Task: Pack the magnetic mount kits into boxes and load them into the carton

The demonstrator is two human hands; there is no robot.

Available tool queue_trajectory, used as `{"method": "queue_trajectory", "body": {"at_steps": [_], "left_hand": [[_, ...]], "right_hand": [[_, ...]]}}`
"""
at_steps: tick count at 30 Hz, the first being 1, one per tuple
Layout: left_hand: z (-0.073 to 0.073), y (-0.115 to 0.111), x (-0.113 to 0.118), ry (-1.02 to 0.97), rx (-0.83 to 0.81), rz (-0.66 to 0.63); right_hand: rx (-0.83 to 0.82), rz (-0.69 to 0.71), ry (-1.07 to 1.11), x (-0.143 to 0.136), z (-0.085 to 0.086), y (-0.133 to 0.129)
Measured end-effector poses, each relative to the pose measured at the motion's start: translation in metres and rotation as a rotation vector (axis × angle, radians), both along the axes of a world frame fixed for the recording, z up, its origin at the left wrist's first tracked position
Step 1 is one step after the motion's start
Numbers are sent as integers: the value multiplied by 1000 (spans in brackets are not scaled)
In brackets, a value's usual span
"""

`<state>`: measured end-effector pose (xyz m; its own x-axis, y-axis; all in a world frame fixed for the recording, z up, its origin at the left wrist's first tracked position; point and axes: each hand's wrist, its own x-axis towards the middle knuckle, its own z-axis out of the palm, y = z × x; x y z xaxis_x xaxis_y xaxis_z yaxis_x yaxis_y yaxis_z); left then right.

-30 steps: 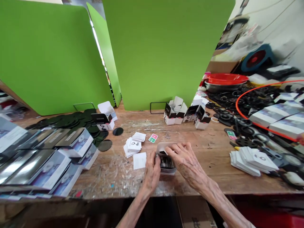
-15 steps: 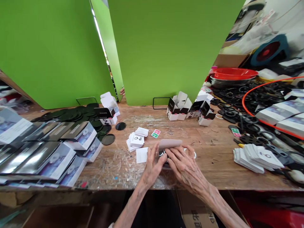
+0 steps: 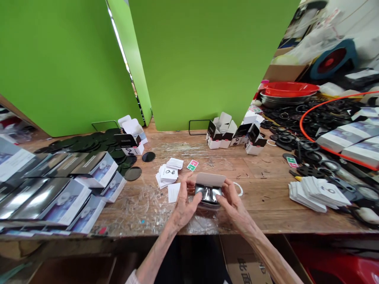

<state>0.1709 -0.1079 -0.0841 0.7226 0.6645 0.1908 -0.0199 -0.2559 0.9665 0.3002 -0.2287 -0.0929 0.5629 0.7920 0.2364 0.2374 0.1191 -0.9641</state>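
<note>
Between both hands is a small carton (image 3: 211,180) with its lid flap raised. Something black and glossy, seemingly wrapped in plastic, fills it. My left hand (image 3: 187,201) grips the carton's left side, thumb on the black contents. My right hand (image 3: 233,200) grips the right side, its thumb also over the front of the contents. Left of the carton lies a white leaflet (image 3: 173,192), with a stack of printed leaflets (image 3: 168,173) behind it. A red and green card (image 3: 192,165) is further back. A white ring (image 3: 239,189) lies just beyond my right hand.
Finished-looking boxes (image 3: 59,197) are stacked at left, before a heap of black discs (image 3: 97,144). Open cartons (image 3: 222,132) stand at the back against green panels (image 3: 213,59). At right are more leaflets (image 3: 319,193), black rings and parts (image 3: 310,152), and a red basin (image 3: 290,89).
My right hand has moved off the top of the carton to its right side, uncovering the black contents. My left hand remains at the left side. The view has shifted slightly.
</note>
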Motion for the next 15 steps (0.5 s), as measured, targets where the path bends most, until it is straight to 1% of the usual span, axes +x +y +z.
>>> {"method": "queue_trajectory", "body": {"at_steps": [2,4,6,8,10,12,15], "left_hand": [[2,9,-4,3,-12,-124],[2,17,-8,-8,15,-228],[3,23,-12,-17,97,-259],[5,25,-16,-12,232,-243],[8,27,-18,4,342,-245],[9,27,-19,22,393,-272],[11,28,-18,45,432,-271]], "right_hand": [[-33,-20,-258,4,-4,-8],[-57,-27,-539,8,-7,-16],[-48,-27,-738,10,-7,-21],[-32,-48,-817,8,-3,-22],[-31,-66,-833,4,1,-19],[-44,-65,-827,1,4,-16],[-3,-90,-860,-1,4,-13]]}}
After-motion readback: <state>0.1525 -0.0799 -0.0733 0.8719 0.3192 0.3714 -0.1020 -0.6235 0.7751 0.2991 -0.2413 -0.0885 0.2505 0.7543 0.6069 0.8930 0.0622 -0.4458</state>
